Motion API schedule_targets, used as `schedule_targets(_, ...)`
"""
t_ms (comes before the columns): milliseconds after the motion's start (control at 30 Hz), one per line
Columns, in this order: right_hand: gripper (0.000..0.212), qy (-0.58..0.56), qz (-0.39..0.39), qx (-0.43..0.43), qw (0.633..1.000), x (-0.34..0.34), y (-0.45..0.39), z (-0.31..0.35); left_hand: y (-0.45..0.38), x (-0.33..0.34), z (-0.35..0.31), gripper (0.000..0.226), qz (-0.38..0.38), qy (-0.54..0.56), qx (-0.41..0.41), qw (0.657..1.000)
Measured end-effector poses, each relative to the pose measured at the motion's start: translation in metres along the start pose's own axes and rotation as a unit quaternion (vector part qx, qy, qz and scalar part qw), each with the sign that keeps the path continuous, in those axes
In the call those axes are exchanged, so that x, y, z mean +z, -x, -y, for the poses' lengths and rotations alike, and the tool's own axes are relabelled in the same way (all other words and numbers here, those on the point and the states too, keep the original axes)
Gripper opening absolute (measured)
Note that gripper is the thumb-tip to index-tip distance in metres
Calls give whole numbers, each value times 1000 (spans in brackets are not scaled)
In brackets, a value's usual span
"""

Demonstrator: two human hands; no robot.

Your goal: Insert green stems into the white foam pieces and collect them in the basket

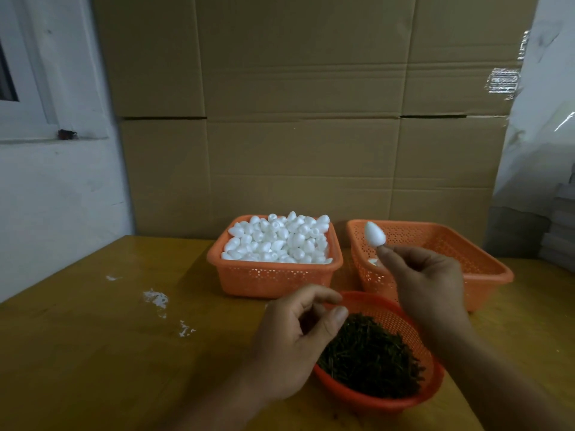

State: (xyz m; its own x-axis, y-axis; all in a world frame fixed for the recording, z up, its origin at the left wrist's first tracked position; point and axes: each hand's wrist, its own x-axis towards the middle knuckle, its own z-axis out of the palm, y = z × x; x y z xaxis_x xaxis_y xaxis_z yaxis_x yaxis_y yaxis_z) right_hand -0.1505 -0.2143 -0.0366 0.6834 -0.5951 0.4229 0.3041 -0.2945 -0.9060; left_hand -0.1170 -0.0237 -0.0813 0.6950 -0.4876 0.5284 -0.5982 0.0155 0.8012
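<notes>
The fingers [383,253] of the right hand [426,284] are pinching a foam piece [375,234] at its base, tip pointing up-left, above the collecting basket [485,276]. The left hand [292,343], loosely curled and holding nothing visible, is hovering beside the stem bowl [389,396].

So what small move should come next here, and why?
Probably the right hand drops its foam piece into the right basket: it is pinched just above that basket, where one piece already lies. Whether a stem is in it cannot be seen.
</notes>
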Motion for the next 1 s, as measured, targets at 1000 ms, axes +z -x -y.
schedule_targets(1000, 36, 576, 8, 91, 813, -32, -101, -41, 3, 2, -1, 18, 42, -76, 45, 995)
